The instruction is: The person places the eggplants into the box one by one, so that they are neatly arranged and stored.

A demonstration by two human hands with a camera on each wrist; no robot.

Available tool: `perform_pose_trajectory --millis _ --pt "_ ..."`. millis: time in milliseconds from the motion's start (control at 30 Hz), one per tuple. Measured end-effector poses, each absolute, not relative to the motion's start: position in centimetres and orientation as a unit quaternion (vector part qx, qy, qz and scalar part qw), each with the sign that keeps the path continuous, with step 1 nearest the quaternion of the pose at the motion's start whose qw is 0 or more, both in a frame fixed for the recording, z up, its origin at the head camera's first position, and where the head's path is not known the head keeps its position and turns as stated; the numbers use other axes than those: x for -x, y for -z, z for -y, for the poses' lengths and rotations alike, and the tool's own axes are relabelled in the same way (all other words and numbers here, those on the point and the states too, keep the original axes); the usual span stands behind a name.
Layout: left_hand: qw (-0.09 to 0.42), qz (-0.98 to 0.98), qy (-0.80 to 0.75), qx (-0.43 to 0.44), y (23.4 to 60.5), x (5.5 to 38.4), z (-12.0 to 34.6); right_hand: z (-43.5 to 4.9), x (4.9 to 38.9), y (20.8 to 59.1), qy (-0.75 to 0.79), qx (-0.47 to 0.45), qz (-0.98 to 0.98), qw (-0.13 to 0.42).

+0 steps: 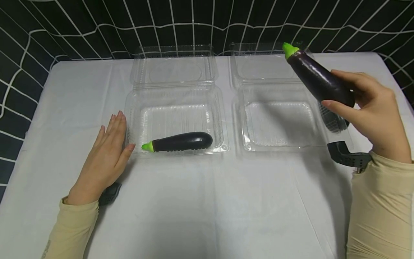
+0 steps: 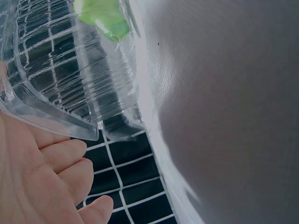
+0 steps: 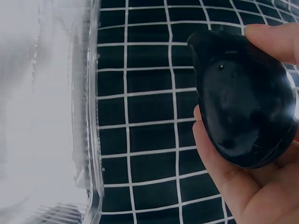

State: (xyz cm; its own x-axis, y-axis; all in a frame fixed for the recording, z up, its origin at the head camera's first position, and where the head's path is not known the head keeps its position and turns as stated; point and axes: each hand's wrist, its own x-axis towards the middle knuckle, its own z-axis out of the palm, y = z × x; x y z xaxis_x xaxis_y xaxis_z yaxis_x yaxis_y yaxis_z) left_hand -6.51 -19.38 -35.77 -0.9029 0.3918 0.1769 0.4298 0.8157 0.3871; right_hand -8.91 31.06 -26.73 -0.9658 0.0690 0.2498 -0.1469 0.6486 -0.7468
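Note:
My right hand [image 1: 376, 108] grips a dark purple eggplant [image 1: 318, 77] by its thick end, thumb on the near side and fingers on the far side. It is raised over the right edge of the right clear plastic box [image 1: 278, 148], its green stem end pointing up and left. In the right wrist view the rounded end of the held eggplant [image 3: 247, 107] faces the camera. My left hand [image 1: 105, 158] lies with straight fingers along the left side of the left clear box [image 1: 174, 91], thumb at its front corner. Inside that box a second eggplant [image 1: 182, 141] lies along the front wall, stem to the left.
Both boxes stand side by side with lids folded back, the left lid [image 1: 174, 70] and right lid [image 1: 265, 68], near the far edge. A dark rounded shape [image 1: 334, 120] shows below the held eggplant. A white cloth [image 1: 207, 201] covers the table; black white-gridded fabric [image 1: 207, 21] surrounds it.

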Motion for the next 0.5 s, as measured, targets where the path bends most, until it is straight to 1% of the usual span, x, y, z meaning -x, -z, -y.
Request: perform_pose_trajectory --millis 200,500 --pt "0.046 0.952 0.212 0.215 35.8 6.5 19.4 -30.4 8.9 26.8 -0.395 -0.035 0.911 0.114" --pt "0.049 0.951 0.215 0.217 35.8 6.6 19.4 -29.5 9.0 27.0 -0.418 -0.076 0.899 0.102"
